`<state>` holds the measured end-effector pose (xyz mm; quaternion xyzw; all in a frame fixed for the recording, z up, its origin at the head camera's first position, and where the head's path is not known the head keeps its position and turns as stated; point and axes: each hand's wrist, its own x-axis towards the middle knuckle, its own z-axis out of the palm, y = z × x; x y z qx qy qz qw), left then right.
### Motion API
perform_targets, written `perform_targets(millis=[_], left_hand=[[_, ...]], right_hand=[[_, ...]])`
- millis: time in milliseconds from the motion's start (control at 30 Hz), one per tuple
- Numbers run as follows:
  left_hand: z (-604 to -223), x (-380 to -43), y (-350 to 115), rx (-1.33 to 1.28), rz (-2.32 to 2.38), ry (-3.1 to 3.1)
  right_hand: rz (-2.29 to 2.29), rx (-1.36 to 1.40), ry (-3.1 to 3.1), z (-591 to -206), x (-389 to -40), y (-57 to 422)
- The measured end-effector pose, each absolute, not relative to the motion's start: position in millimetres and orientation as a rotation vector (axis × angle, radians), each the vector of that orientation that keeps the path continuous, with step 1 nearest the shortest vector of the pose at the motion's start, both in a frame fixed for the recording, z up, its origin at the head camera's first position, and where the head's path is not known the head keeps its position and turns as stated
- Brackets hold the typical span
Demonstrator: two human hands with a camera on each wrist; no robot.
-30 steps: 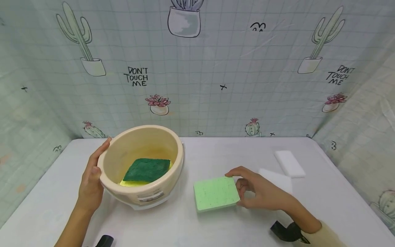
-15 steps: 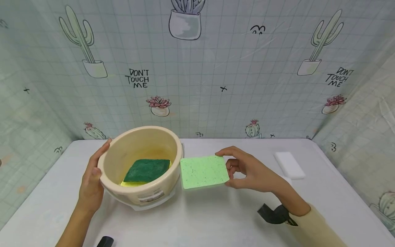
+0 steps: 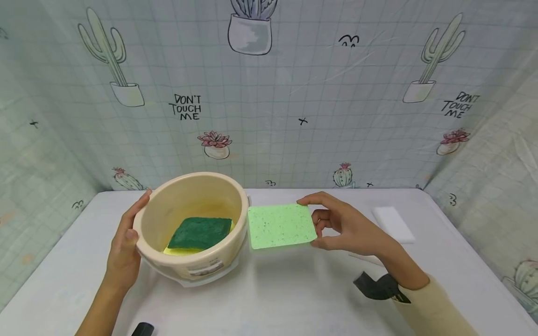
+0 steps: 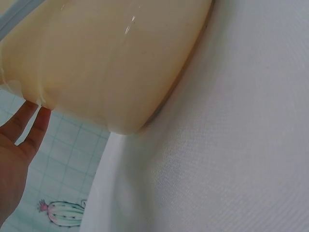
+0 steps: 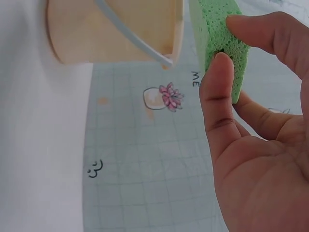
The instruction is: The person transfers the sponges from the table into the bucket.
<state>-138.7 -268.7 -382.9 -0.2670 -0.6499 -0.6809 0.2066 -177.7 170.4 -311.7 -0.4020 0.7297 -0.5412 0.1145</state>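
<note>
My left hand (image 3: 123,254) rests against the left side of a cream bucket (image 3: 147,233), its fingers fairly straight along the outer wall. In the left wrist view, two fingers (image 4: 34,137) touch the bucket's outside. A scouring sponge (image 3: 201,232), dark green on top and yellow below, lies inside the bucket. My right hand (image 3: 355,228) pinches a light green speckled sponge (image 3: 281,226) by its right end, above the table beside the bucket's right rim. The right wrist view shows thumb and fingers on the porous green sponge (image 5: 224,29).
A white rectangular block (image 3: 392,224) lies at the right back of the white table (image 3: 269,298). Another pale flat piece (image 3: 370,259) is mostly hidden under the right forearm. The bucket has a pale handle (image 5: 130,34). A printed cloth (image 3: 269,102) hangs behind.
The right hand has raised the light green sponge and moved it left toward the bucket, then shifted it slightly right and up. The left hand and bucket have stayed in place.
</note>
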Motion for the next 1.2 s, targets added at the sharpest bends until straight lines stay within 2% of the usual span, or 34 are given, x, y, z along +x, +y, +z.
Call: perform_targets(millis=[767,1200], left_hand=[[-384.3,-136.1,-270.3,-0.720,-1.911,-1.811],[-383.4,-138.5,-269.3,-0.713,-1.881,-1.817]], right_hand=[[-1.658,-1.154,2.086,-288.7,-189.9,101.5],[-1.538,-1.166,2.157,-276.2,-193.3,51.9]])
